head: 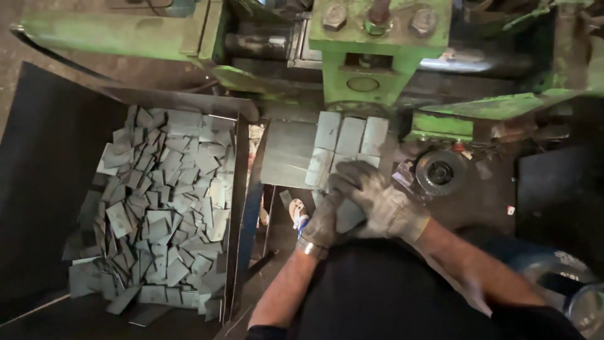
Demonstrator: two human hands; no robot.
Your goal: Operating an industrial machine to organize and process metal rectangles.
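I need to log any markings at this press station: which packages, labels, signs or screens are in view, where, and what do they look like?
No packages, signs or screens show.
Possible small white tag with a red mark: on the dark surface right of the round black metal part; too small to tell for sure.
The green metal press machine shows no label.

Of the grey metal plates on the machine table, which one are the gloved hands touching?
The plate under the right hand and left hand, nearest the person. The other plates lie untouched, farther toward the green machine.
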